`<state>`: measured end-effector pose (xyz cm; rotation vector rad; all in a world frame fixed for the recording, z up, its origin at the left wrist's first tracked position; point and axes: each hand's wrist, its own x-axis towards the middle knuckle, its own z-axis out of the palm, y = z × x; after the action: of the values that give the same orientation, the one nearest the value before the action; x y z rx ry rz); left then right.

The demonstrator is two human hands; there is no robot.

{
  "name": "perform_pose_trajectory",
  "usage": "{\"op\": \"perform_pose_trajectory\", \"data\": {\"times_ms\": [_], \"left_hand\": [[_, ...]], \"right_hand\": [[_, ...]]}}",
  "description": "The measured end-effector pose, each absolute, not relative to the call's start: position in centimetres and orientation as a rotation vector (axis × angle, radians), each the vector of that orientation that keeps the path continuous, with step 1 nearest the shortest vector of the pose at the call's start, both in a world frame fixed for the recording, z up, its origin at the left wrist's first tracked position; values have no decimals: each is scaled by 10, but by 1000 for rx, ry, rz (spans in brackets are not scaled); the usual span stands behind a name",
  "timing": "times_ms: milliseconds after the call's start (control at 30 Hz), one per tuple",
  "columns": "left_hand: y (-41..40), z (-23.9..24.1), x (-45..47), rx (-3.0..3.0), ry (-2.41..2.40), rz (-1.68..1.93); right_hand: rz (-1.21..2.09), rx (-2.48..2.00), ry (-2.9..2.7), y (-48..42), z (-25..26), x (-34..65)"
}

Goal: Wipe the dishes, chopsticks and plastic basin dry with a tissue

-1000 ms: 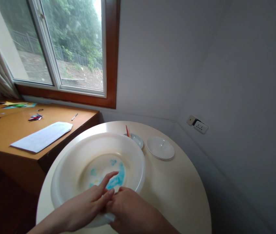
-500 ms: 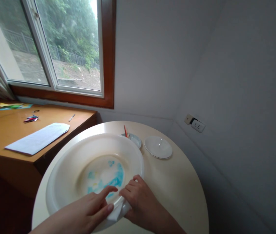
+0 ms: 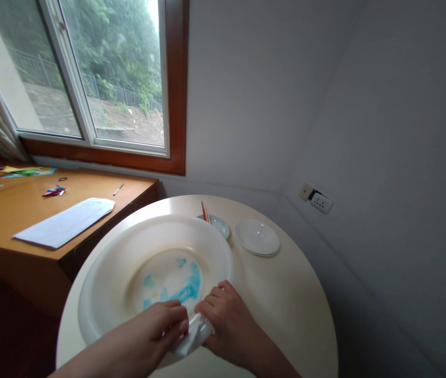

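Observation:
A large white plastic basin (image 3: 108, 278) with a worn blue print on its bottom stands on the round table. At its near right rim, a piece of white tissue (image 3: 191, 338) lies over the edge between my hands. My right hand (image 3: 226, 325) is closed over the rim, its fingertips pressing one end of the tissue there. Just left of it, my left hand (image 3: 163, 331) has its fingers curled in and its thumb against them at the tissue's other side. What lies inside those curled fingers is partly hidden.
Beyond the basin on the cream round table (image 3: 301, 299) are a small plate (image 3: 220, 227) with thin red and pale sticks (image 3: 205, 211) and a white lid-like dish (image 3: 256, 237). A wooden desk (image 3: 89, 185) at left holds folded white paper (image 3: 65, 223) and pens (image 3: 54, 191).
My left index finger, stretched out before, has curled in, and the hand has closed at the tissue. My right hand stays at the rim. The view has shifted slightly.

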<state>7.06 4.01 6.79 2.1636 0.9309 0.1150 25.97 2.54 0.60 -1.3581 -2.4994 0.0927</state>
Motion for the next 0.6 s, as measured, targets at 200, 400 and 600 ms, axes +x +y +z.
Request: {"op": "perform_pose_trajectory", "data": {"times_ms": [200,400,600], "left_hand": [[33,65,82,2112,974,108],[26,65,85,2163,943,-24],[21,41,84,2384,880,101]], "right_hand": [[82,-1355,-2486,25,5,260],[38,-1360,-2465,26,4,260],[-12,-1271,-2400,29,0,260]]}}
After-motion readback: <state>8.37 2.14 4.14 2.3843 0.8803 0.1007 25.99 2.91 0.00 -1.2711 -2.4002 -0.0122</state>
